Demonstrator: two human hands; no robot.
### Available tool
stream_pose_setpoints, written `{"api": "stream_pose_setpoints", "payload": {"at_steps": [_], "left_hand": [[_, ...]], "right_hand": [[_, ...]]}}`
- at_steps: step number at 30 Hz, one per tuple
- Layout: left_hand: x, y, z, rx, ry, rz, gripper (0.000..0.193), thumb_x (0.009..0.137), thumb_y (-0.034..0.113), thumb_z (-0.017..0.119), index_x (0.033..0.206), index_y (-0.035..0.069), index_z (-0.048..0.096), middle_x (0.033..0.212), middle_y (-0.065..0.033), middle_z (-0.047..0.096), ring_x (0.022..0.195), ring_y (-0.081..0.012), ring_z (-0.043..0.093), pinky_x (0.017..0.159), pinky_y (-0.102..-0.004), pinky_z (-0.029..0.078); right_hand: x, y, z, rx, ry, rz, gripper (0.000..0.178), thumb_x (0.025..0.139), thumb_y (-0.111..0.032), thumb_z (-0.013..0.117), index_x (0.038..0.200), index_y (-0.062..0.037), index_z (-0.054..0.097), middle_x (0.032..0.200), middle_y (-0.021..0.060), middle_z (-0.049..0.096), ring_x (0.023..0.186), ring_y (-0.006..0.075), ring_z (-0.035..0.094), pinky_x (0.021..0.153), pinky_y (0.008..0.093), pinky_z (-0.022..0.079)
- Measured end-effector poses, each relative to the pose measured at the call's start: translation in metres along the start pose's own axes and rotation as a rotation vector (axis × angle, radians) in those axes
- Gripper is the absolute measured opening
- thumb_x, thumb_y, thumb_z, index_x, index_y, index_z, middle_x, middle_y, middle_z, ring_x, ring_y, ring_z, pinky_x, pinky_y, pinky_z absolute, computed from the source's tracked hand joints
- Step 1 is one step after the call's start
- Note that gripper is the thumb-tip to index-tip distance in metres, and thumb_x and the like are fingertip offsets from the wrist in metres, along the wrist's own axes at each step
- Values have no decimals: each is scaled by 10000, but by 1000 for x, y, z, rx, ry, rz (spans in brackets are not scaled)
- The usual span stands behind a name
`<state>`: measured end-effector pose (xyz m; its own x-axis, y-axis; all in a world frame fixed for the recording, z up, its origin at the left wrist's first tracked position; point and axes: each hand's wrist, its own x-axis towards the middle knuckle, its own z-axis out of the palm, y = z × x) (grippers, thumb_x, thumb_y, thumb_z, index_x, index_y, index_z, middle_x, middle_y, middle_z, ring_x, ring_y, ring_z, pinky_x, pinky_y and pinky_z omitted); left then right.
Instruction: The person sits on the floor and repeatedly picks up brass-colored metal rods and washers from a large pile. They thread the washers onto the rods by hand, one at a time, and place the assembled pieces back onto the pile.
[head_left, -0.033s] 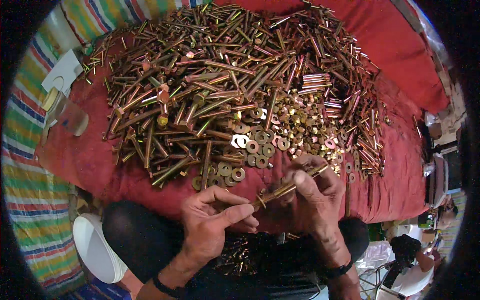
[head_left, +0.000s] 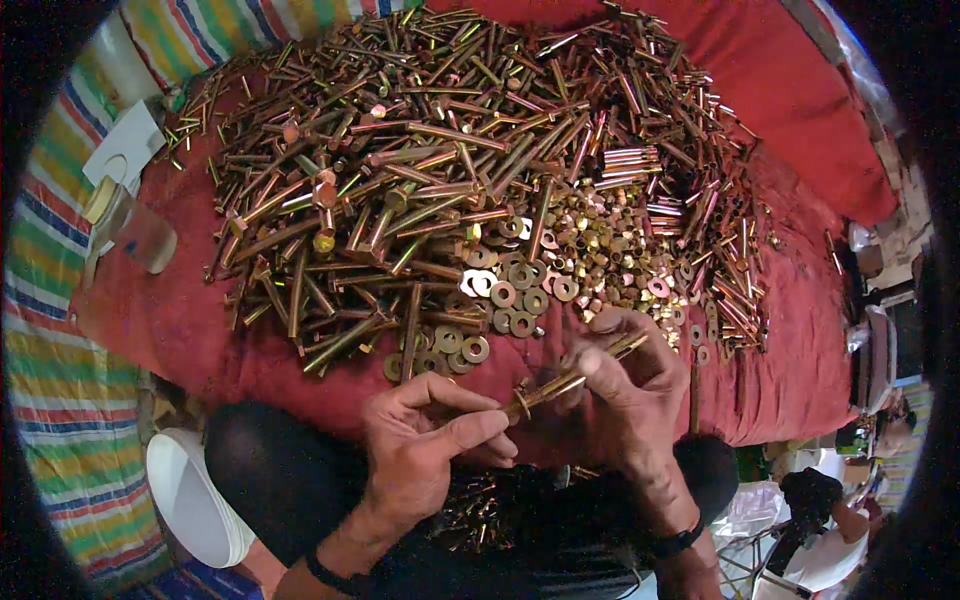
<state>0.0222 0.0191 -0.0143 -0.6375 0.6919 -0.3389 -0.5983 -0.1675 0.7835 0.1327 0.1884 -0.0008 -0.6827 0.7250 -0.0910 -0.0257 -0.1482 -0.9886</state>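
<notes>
Above my lap, a golden-brown metal bolt (head_left: 552,388) slants up to the right between my two hands. A flat washer (head_left: 524,404) sits around it near its left end. My left hand (head_left: 430,440) pinches that end between thumb and fingers; the bolt's head is hidden there. My right hand (head_left: 635,400) is closed around the other part, with a narrow tip poking out past the thumb. Whether that tip belongs to the same piece cannot be told. Just beyond my hands lie loose washers (head_left: 475,349) and a heap of small nuts (head_left: 600,240).
A big pile of long bolts (head_left: 400,180) covers the red cloth (head_left: 790,390) ahead. At the left stand a lidded jar (head_left: 140,235) and a striped sheet (head_left: 75,400). More metal pieces (head_left: 475,515) lie low between my legs. Another person (head_left: 825,520) is at the far lower right.
My right hand has shifted slightly down and left along the bolt, its thumb a little closer to the washer. My left hand stays in place.
</notes>
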Motion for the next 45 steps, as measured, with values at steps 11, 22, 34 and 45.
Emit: {"api": "stream_pose_setpoints", "payload": {"at_steps": [11, 22, 34, 45], "left_hand": [[2, 1, 3, -194, -106, -240, 435, 1020, 267, 601, 1332, -33, 563, 951, -157, 704, 582, -186, 671, 422, -283, 502], [-2, 8, 3, 89, -155, -257, 293, 888, 30, 704, 1151, -99, 696, 725, -173, 695, 425, -159, 589, 370, -259, 428], [-4, 8, 2, 77, -30, -214, 267, 903, 82, 711, 1119, -76, 712, 730, -132, 695, 424, -125, 563, 362, -233, 365], [1, 5, -1, -44, -69, -198, 240, 916, 97, 747, 1095, -62, 732, 727, -93, 703, 481, -89, 573, 421, -223, 404]], "right_hand": [[-11, 5, 17, -576, -454, -618, 542, 900, -148, 766, 1382, 12, 574, 1063, 203, 673, 887, 354, 699, 760, 367, 579], [32, 9, -30, -1225, -162, -567, 366, 837, -109, 742, 1184, -26, 660, 953, 135, 647, 764, 311, 701, 640, 390, 569], [37, 13, -28, -1689, -244, -611, 183, 873, -114, 633, 1019, -23, 568, 813, 131, 633, 606, 314, 682, 500, 426, 518], [13, -8, -17, -436, -118, -129, 79, 911, -17, 726, 972, 27, 701, 821, 49, 716, 711, 87, 656, 647, 263, 541]]}}
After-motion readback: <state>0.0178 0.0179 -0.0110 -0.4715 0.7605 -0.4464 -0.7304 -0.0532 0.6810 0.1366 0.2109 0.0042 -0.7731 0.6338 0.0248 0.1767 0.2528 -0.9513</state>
